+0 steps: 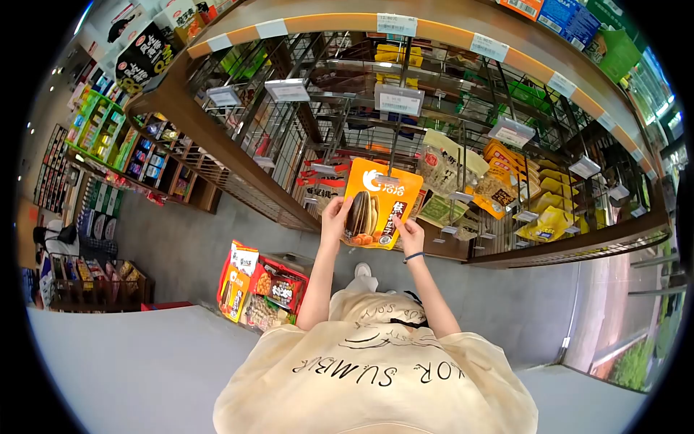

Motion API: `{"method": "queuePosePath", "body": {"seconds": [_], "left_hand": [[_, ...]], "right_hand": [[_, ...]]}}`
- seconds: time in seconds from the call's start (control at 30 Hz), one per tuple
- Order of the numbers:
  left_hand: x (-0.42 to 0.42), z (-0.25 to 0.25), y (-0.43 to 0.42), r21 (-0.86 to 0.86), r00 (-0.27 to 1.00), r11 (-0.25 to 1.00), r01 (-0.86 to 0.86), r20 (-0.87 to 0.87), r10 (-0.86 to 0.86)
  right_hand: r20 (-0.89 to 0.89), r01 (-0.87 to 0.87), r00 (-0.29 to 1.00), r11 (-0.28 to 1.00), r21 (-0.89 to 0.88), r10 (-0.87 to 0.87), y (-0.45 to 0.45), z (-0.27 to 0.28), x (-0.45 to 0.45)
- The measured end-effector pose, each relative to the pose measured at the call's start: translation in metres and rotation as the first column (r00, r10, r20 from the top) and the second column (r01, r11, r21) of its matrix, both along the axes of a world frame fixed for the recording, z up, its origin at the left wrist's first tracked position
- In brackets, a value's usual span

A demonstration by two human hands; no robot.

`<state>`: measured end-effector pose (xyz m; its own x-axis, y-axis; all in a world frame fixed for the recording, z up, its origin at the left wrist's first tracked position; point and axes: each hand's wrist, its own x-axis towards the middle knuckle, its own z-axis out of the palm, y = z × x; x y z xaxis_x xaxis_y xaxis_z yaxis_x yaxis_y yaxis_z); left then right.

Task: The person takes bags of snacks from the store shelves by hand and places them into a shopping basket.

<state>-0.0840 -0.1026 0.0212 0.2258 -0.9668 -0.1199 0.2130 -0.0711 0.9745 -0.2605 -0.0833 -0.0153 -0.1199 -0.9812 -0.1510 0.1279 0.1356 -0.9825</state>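
Observation:
A yellow-orange bag of sunflower seeds point(372, 224) is upright in front of me at the shelf rack. My left hand point(335, 219) grips its left edge, fingers behind and thumb on the front. On the lower right edge, my right hand point(410, 234) holds it the same way; a dark band circles that wrist. The bag's top lies right by a metal display hook point(394, 155), and I cannot tell whether it hangs on it. Other snack bags, including a clear-fronted one point(437, 166) and an orange one point(495, 184), hang to the right of it.
On the floor at left sits a red shopping basket point(300, 269) holding several snack bags, one a similar yellow bag point(233, 289). Price tags point(399, 100) stick out from the rack's hooks. A brown shelf edge point(564, 249) runs at right. Another person point(61, 235) is at far left.

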Motion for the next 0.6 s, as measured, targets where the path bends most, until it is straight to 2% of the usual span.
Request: {"method": "queuePosePath", "body": {"seconds": [0.07,0.2,0.23,0.4,0.5,0.57,0.6], "left_hand": [[0.002,0.008,0.005,0.011,1.0,1.0,-0.018,-0.026,0.018],[0.002,0.022,0.021,0.014,0.999,0.999,-0.049,0.024,0.048],[0.002,0.022,0.025,0.012,0.998,0.998,-0.058,0.026,0.058],[0.0,0.008,0.053,-0.012,0.994,0.994,-0.105,0.033,0.106],[-0.001,-0.002,0.082,0.027,0.991,0.993,-0.111,0.077,0.109],[0.002,-0.013,0.104,0.041,0.991,0.992,-0.117,0.065,0.114],[0.003,-0.02,0.116,0.067,0.993,0.994,-0.09,0.078,0.084]], "right_hand": [[-0.023,-0.016,1.0,1.0,-0.001,0.016,0.004,0.007,0.002],[0.116,-0.032,0.993,0.999,-0.034,0.036,0.017,0.006,0.005],[0.159,-0.044,0.986,0.999,-0.032,0.048,0.02,0.007,0.005],[0.121,-0.103,0.987,0.995,-0.004,0.103,0.042,0.005,0.001],[0.185,-0.14,0.973,0.99,0.01,0.136,0.057,-0.007,-0.006],[0.134,-0.172,0.979,0.977,0.125,0.155,0.069,-0.011,-0.011],[0.185,-0.171,0.972,0.974,0.149,0.142,0.075,-0.011,-0.01]]}}
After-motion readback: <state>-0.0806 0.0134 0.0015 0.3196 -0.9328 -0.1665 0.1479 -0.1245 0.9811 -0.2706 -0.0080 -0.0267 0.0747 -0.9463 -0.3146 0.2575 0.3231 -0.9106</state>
